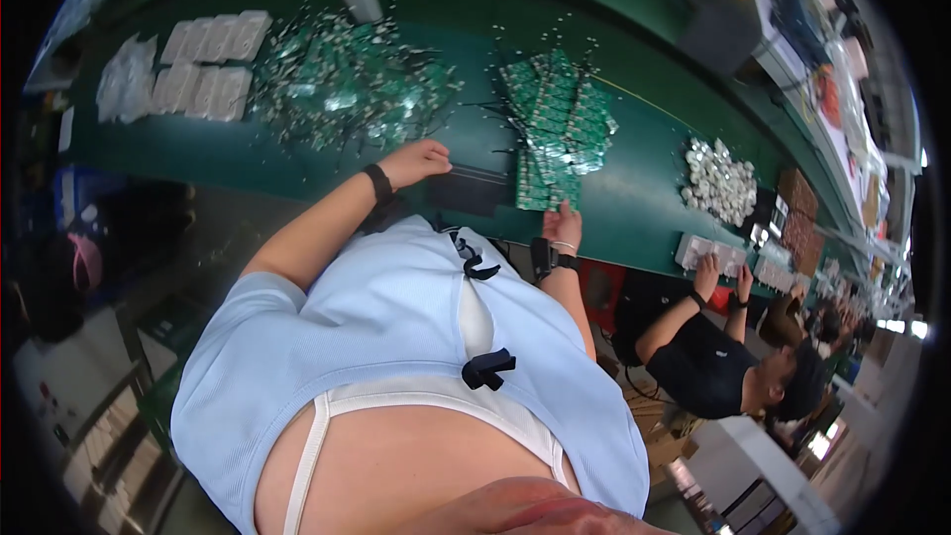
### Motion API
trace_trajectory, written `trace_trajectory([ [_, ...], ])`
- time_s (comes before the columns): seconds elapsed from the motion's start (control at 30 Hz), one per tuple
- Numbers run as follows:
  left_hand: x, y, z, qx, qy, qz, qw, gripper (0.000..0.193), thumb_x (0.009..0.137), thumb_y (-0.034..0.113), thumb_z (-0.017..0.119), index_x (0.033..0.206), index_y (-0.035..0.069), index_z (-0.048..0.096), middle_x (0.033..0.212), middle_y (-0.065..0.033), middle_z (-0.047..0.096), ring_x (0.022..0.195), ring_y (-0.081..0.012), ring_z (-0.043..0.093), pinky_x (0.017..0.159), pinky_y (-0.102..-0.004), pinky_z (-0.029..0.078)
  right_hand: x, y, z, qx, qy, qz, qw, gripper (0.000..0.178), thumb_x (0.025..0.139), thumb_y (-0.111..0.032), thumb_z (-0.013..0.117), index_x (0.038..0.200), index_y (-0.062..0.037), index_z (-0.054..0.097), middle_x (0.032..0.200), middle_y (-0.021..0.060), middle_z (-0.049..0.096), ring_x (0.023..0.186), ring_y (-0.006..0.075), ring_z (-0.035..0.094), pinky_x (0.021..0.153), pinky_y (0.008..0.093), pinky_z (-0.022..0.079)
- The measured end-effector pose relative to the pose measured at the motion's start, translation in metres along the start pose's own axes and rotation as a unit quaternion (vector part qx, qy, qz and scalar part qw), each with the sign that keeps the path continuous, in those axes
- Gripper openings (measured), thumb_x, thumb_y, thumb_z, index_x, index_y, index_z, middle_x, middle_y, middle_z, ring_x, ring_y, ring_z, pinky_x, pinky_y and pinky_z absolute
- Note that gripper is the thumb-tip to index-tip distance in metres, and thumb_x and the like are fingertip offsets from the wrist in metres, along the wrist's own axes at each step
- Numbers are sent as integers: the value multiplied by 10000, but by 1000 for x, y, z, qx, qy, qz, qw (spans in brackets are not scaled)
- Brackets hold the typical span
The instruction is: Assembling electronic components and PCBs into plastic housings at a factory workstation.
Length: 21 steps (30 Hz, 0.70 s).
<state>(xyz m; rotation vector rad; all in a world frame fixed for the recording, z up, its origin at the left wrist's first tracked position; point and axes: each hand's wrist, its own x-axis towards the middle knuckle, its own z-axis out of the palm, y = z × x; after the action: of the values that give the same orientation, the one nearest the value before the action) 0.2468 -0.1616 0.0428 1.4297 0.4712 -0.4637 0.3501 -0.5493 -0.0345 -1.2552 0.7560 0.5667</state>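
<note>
My left hand point(418, 162) is over the green bench, its fingers curled together beside a flat dark panel point(468, 188). Whatever those fingers hold, if anything, is too small to make out. My right hand point(564, 225) pinches the near edge of a green circuit board point(536, 194). That board lies at the near end of a layered pile of circuit boards point(560, 119) with dark leads sticking out. Ahead and to the left of my left hand spreads a loose heap of circuit boards point(347, 84) with thin dark wires.
Pale moulded trays point(203, 91) stand at the far left next to a clear plastic bag point(127, 79). Small silvery-white parts point(718, 181) are heaped on the right. Beyond my right arm, a person in black point(708, 362) handles another pale tray point(698, 252).
</note>
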Motion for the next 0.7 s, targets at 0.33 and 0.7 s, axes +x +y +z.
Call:
trace_trajectory([
  [0.33,-152,-116,-85,52,227,-48,971,456,888,285,767,1231,6,658,1114,-144,743,1024,-236,714,941,-359,547,7,18,-13,32,57,-31,997,202,1037,-298,619,1129,-119,609,898,51,663,726,174,618,552,293,497],
  [0.7,-259,-253,-188,298,272,-404,821,555,829,432,749,1269,99,693,1286,-168,697,1219,-357,647,1030,-462,510,-114,80,53,-250,-86,5,964,201,1009,-248,665,1140,-95,674,919,14,703,699,111,593,591,241,463],
])
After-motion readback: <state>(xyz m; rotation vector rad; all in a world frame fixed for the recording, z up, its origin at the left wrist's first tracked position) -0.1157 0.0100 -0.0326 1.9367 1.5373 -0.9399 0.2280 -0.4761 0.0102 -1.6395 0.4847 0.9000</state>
